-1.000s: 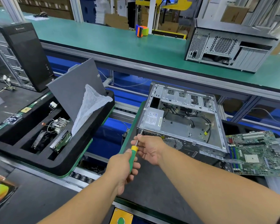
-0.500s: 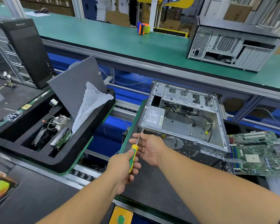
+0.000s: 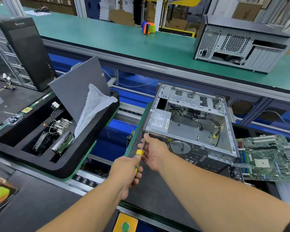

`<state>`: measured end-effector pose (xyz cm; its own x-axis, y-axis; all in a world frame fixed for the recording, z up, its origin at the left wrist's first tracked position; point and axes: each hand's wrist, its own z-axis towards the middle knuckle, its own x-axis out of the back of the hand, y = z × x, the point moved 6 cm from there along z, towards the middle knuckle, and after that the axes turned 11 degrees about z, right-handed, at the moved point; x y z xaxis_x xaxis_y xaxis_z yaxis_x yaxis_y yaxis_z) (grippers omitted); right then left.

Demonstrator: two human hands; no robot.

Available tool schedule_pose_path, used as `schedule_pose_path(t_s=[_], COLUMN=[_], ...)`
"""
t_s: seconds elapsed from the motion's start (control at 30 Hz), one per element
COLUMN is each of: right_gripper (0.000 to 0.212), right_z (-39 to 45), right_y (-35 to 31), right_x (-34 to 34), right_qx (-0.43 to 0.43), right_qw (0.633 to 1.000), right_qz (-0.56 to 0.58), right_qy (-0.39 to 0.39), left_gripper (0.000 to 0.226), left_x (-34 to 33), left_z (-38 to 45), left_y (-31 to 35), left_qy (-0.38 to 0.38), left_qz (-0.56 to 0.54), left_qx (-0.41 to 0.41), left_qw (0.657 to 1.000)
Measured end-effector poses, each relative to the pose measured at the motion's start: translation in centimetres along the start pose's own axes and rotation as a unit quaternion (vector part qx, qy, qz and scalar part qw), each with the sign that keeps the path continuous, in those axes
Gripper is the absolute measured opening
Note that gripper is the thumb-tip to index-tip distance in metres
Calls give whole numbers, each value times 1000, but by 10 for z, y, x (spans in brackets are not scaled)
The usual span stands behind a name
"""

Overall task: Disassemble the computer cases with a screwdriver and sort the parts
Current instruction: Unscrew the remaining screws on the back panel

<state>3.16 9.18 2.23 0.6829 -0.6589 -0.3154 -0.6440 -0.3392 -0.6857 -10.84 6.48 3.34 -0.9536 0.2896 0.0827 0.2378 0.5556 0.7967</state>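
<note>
both hands (image 3: 153,152) unmoved: one screwdriver (image 3: 138,156), three cases (image 3: 191,124).

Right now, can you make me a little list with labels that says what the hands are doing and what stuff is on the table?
left hand: grips the yellow-green screwdriver, tip at the near left corner of the open computer case
right hand: steadies the screwdriver shaft, fingers loosely curled
inside case: power supply, black cables
right of case: motherboard
left: black foam tray holding removed parts
far bench: closed computer case
</note>
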Motion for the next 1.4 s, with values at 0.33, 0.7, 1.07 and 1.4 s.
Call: schedule_pose_path(t_s=[0.33,0.7,1.07,1.4], right_gripper=[19,18,11,24], right_z=[2,5,1,-18], right_y=[-8,-8,-4,-11], right_x=[-2,-7,25,68], right_qx=[9,-33,9,2], right_qw=[1000,990,987,975], right_qz=[1,131,139,215], right_qy=[1,26,76,-55], left_gripper=[45,14,14,15], left_x=[-2,1,-4,-30], left_z=[0,1,-5,-13], left_y=[-5,-2,-10,-6], left_qy=[-14,-16,-44,-87], left_qz=[-14,50,97,102], left_qx=[35,-52,-52,-73], left_qw=[999,997,993,988])
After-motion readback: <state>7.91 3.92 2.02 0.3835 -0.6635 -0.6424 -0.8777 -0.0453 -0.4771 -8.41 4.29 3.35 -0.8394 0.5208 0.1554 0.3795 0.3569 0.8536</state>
